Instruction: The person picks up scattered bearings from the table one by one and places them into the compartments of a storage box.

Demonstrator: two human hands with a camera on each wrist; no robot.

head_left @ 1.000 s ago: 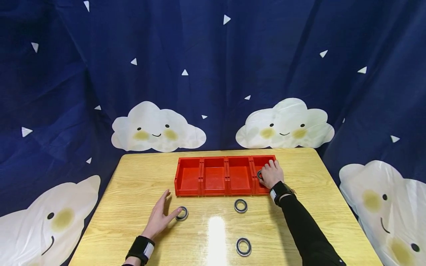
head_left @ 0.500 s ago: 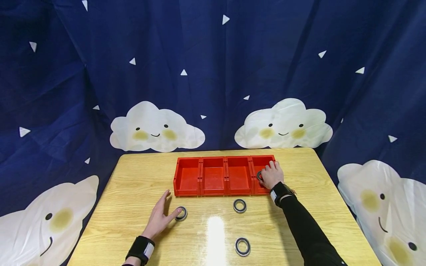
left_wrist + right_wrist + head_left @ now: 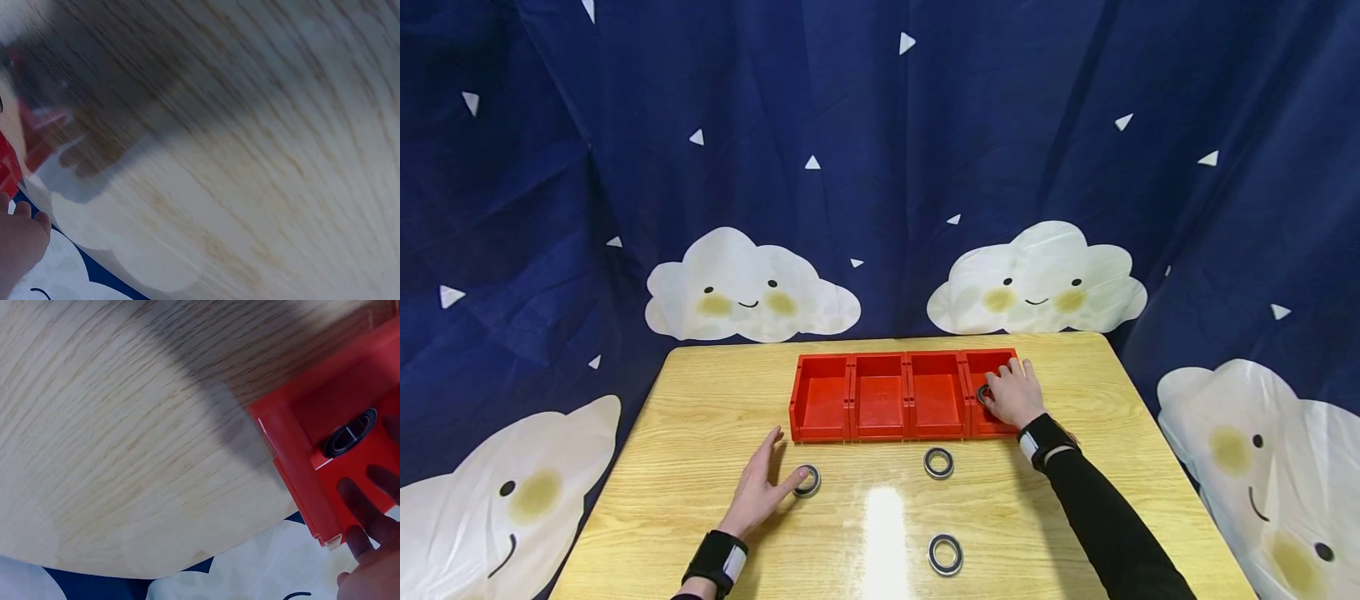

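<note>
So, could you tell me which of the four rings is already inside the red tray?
The ring under the right hand, in the rightmost compartment of the tray. The other three lie on the table.

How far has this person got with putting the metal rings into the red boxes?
Early. The right hand is at one ring lying in the rightmost red box. The left hand touches a second ring. Two rings wait on the table; three boxes look empty.
</note>
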